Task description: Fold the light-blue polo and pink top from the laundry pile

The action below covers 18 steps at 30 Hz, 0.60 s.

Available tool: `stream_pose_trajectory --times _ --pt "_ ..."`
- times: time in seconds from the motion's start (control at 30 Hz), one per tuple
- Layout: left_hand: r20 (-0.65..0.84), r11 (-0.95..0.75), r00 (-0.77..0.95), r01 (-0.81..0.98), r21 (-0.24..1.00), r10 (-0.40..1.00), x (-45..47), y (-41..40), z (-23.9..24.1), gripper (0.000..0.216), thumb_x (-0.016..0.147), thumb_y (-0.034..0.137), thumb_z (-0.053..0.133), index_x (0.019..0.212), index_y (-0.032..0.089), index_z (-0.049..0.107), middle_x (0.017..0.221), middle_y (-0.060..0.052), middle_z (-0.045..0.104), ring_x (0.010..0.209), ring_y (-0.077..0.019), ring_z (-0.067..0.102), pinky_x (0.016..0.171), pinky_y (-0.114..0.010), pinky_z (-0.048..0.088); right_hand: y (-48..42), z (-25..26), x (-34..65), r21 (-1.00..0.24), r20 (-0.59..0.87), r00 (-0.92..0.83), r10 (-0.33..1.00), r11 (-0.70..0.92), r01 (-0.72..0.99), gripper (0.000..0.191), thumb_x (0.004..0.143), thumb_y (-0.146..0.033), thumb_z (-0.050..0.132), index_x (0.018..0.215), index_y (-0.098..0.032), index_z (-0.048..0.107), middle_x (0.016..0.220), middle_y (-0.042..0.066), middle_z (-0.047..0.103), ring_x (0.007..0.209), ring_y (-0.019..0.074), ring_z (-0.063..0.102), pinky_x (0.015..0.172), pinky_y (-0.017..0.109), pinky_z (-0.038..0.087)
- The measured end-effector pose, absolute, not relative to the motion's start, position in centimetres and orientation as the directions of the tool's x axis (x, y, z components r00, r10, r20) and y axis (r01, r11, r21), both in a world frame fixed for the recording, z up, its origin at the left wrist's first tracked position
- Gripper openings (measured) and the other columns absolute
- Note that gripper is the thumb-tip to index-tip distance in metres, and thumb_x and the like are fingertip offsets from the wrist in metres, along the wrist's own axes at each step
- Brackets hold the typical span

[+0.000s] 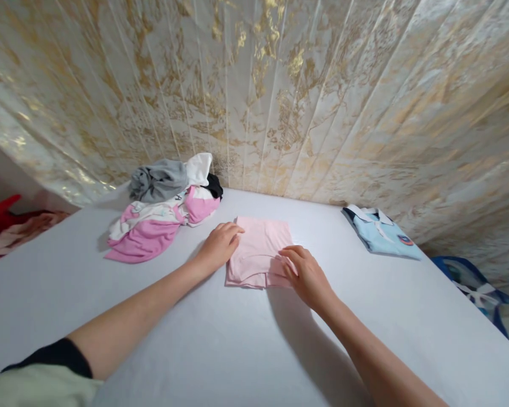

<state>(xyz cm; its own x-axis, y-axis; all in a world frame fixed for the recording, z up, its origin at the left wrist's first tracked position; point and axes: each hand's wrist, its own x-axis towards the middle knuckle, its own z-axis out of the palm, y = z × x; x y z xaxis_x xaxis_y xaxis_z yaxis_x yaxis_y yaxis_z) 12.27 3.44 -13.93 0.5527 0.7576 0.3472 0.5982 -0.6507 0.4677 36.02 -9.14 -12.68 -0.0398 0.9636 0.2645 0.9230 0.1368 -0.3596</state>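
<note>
A pale pink garment (258,240), folded into a compact square, lies flat on the white table in the head view. Its lower part shows a curved edge and layered folds; the exact kind of garment cannot be told. At its left edge rests my left hand (220,244), fingers loosely bent over the cloth and the thumb slightly apart. My right hand (305,274) touches the lower right side, its fingers spread from the thumb and covering that corner. Neither hand lifts the cloth.
A loose heap of clothes (161,209), grey, white, pink and black, lies at the back left. On the right is a folded light blue collared shirt (379,232). A blue-rimmed bag or container (470,282) stands beyond the right edge of the white table (220,345). Red cloth (8,220) shows far left.
</note>
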Motion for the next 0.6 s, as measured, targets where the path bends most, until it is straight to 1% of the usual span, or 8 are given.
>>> stream_pose_trajectory --times 0.07,0.13,0.2,0.27,0.33,0.4,0.5,0.6 --pt "0.316 -0.644 0.563 0.635 0.426 0.764 12.8 4.0 -14.4 0.026 0.089 0.018 0.045 0.107 0.020 0.064 0.113 -0.005 0.066 0.110 -0.0199 0.055 0.101 -0.035 0.041 -8.0 -12.2 34.6 -0.347 0.250 -0.105 0.963 0.191 0.918 0.028 0.094 -0.023 0.046 0.116 -0.019 0.062 0.120 0.010 0.060 0.109 0.0202 0.055 0.096 0.032 0.042" --pt "0.265 -0.625 0.567 0.685 0.374 0.780 13.2 4.2 -15.0 0.030 0.089 0.022 0.048 0.116 0.021 0.061 0.125 -0.005 0.062 0.118 -0.0211 0.052 0.104 -0.036 0.039 -6.7 -12.4 33.0 -0.316 0.214 -0.144 0.966 0.208 0.926 0.034 0.094 -0.025 0.047 0.126 -0.018 0.057 0.130 0.012 0.056 0.118 0.0212 0.051 0.101 0.034 0.039" --pt "0.247 -0.606 0.554 0.723 0.331 0.795 13.1 4.3 -15.7 0.036 0.090 0.024 0.049 0.125 0.022 0.056 0.135 -0.005 0.056 0.124 -0.0221 0.048 0.107 -0.039 0.037 -5.6 -13.2 31.8 -0.263 0.166 -0.141 0.976 0.182 0.948 0.042 0.095 -0.030 0.047 0.134 -0.017 0.051 0.140 0.013 0.048 0.129 0.0233 0.043 0.107 0.038 0.033" --pt "0.247 -0.593 0.540 0.743 0.309 0.805 12.5 4.3 -16.2 0.039 0.091 0.027 0.048 0.130 0.023 0.053 0.139 -0.005 0.053 0.128 -0.0223 0.046 0.108 -0.040 0.035 -5.0 -14.3 31.1 -0.209 0.121 -0.120 0.985 0.143 0.967 0.048 0.097 -0.035 0.044 0.141 -0.017 0.044 0.148 0.012 0.040 0.137 0.0246 0.033 0.112 0.043 0.026" --pt "0.243 -0.580 0.527 0.753 0.312 0.814 11.6 4.3 -16.4 0.038 0.092 0.028 0.047 0.129 0.024 0.054 0.138 -0.004 0.055 0.128 -0.0221 0.046 0.109 -0.041 0.035 -4.9 -15.2 30.8 -0.179 0.101 -0.111 0.989 0.128 0.975 0.051 0.098 -0.039 0.040 0.145 -0.018 0.039 0.152 0.010 0.035 0.141 0.0243 0.028 0.114 0.045 0.020" --pt "0.250 -0.570 0.512 0.751 0.334 0.822 11.0 4.4 -16.3 0.036 0.092 0.029 0.047 0.126 0.025 0.056 0.136 -0.004 0.057 0.126 -0.0224 0.048 0.108 -0.041 0.035 -5.0 -15.8 31.0 -0.174 0.106 -0.122 0.987 0.140 0.975 0.052 0.099 -0.041 0.039 0.145 -0.018 0.038 0.153 0.009 0.034 0.141 0.0238 0.027 0.115 0.045 0.019" --pt "0.295 -0.572 0.491 0.718 0.396 0.820 10.8 4.1 -15.8 0.031 0.089 0.026 0.050 0.118 0.023 0.061 0.131 -0.006 0.058 0.121 -0.0235 0.051 0.105 -0.041 0.039 -5.3 -15.8 31.5 -0.205 0.154 -0.144 0.977 0.175 0.963 0.049 0.098 -0.039 0.042 0.142 -0.018 0.043 0.149 0.010 0.040 0.138 0.0248 0.031 0.113 0.045 0.023" --pt "0.370 -0.618 0.495 0.645 0.449 0.786 11.5 3.5 -15.1 0.023 0.087 0.018 0.049 0.104 0.021 0.064 0.114 -0.006 0.065 0.109 -0.0213 0.057 0.098 -0.038 0.044 -5.6 -15.1 31.8 -0.281 0.251 -0.179 0.951 0.248 0.927 0.039 0.095 -0.031 0.048 0.132 -0.019 0.053 0.139 0.011 0.050 0.128 0.0253 0.043 0.108 0.044 0.032"
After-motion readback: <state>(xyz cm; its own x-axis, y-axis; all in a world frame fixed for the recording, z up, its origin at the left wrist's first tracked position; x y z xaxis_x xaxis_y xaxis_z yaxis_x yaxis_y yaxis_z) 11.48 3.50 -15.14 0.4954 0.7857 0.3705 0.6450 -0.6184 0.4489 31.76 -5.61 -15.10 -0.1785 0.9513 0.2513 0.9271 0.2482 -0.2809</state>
